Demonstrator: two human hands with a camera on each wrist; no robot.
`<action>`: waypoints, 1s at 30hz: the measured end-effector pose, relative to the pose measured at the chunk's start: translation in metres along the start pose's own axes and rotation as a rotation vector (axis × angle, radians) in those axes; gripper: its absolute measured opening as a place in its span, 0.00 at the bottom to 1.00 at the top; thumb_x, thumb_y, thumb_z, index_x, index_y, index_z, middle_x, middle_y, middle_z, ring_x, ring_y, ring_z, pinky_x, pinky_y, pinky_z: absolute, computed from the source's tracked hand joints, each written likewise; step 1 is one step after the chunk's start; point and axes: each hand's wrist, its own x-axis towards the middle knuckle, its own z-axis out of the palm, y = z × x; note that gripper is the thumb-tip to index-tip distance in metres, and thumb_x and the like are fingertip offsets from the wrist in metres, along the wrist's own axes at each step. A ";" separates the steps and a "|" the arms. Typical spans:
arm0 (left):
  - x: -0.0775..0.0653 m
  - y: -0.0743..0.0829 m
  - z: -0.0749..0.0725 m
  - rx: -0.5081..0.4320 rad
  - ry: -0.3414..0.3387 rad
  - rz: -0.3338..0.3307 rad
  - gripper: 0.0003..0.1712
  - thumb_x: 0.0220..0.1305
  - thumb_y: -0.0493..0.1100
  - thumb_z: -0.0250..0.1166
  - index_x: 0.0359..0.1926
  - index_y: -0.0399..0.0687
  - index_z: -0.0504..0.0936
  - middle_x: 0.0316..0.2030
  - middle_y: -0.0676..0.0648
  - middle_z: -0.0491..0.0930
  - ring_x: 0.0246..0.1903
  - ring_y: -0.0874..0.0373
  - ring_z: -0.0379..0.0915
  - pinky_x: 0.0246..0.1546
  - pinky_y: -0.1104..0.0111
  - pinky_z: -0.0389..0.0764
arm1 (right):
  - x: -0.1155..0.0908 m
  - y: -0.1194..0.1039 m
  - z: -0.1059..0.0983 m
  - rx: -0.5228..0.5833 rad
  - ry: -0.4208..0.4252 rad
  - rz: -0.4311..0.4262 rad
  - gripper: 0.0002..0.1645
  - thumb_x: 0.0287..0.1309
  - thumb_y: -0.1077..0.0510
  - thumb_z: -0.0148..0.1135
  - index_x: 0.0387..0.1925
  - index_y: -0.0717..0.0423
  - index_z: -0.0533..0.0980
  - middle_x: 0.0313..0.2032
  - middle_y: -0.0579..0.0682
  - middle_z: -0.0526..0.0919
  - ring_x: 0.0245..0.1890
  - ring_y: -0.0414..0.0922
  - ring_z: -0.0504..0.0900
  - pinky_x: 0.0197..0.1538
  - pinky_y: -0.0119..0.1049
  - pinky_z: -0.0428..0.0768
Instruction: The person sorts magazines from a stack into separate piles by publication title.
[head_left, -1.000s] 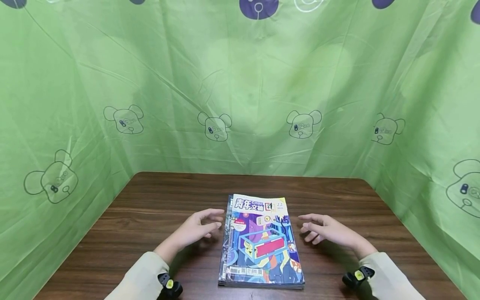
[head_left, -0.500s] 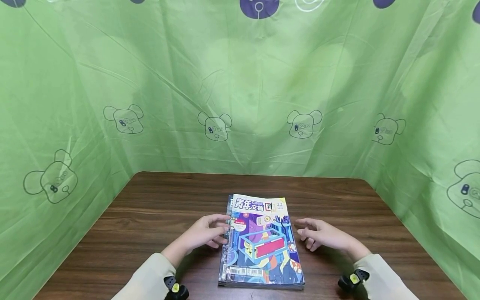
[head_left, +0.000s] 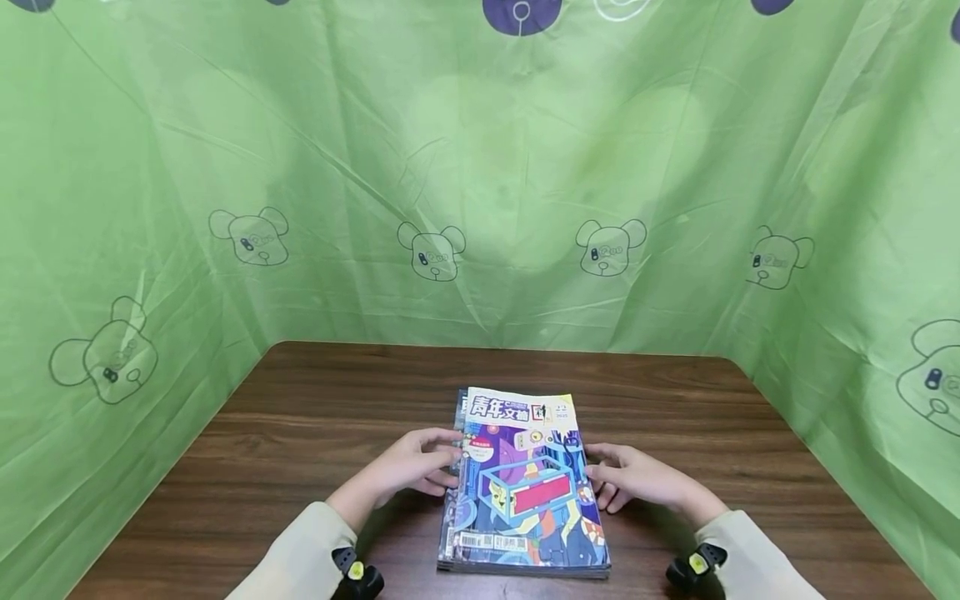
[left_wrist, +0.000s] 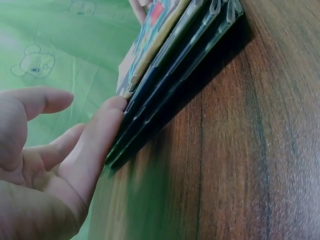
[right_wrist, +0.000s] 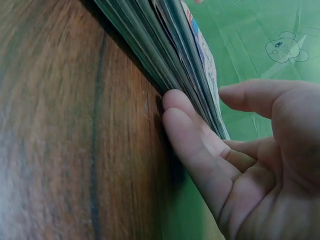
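A stack of several magazines (head_left: 528,475) lies flat on the table, its top cover purple and blue under a white title band. My left hand (head_left: 411,465) is at the left side, fingers fairly straight; in the left wrist view a fingertip meets the folded spines (left_wrist: 165,62) while the thumb stays apart. On the opposite side is my right hand (head_left: 647,482), slightly bent fingers against the page edges (right_wrist: 155,45), with two fingertips low near the tabletop in the right wrist view. Neither hand curls round the stack. A lower magazine sticks out a little at the left.
The dark wood-grain table (head_left: 330,392) has rounded far corners. A green curtain (head_left: 517,167) printed with bear heads surrounds it at the back and both sides. Black devices with yellow-green spots sit on both wrists, beside pale sleeves (head_left: 296,550).
Both hands have moved inward, the left to the right and the right to the left, from apart to the stack's sides. The magazines have stayed in place.
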 end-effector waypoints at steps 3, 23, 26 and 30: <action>0.002 0.000 0.001 -0.009 -0.002 -0.001 0.31 0.69 0.44 0.63 0.68 0.34 0.69 0.50 0.39 0.81 0.38 0.45 0.85 0.36 0.55 0.88 | 0.001 0.000 0.001 0.006 0.009 -0.004 0.43 0.73 0.53 0.54 0.70 0.81 0.49 0.32 0.56 0.83 0.30 0.50 0.84 0.32 0.44 0.87; 0.004 0.001 0.013 -0.022 0.018 -0.002 0.32 0.69 0.42 0.63 0.69 0.34 0.67 0.49 0.39 0.81 0.38 0.46 0.85 0.33 0.58 0.88 | 0.000 -0.002 0.003 0.048 0.082 -0.035 0.38 0.71 0.59 0.56 0.68 0.84 0.52 0.34 0.56 0.80 0.28 0.46 0.82 0.33 0.42 0.87; 0.004 0.001 0.015 -0.026 0.022 0.014 0.35 0.69 0.42 0.64 0.71 0.34 0.64 0.50 0.39 0.81 0.40 0.46 0.85 0.32 0.58 0.88 | 0.001 -0.001 0.002 0.074 0.089 -0.044 0.39 0.71 0.60 0.55 0.68 0.83 0.52 0.35 0.57 0.80 0.30 0.47 0.82 0.33 0.41 0.87; 0.004 0.001 0.016 -0.044 0.036 0.028 0.36 0.69 0.42 0.65 0.71 0.33 0.63 0.52 0.38 0.81 0.44 0.46 0.84 0.32 0.58 0.88 | 0.001 0.002 0.002 0.092 0.099 -0.047 0.39 0.71 0.59 0.55 0.69 0.82 0.52 0.35 0.57 0.80 0.31 0.47 0.82 0.33 0.41 0.87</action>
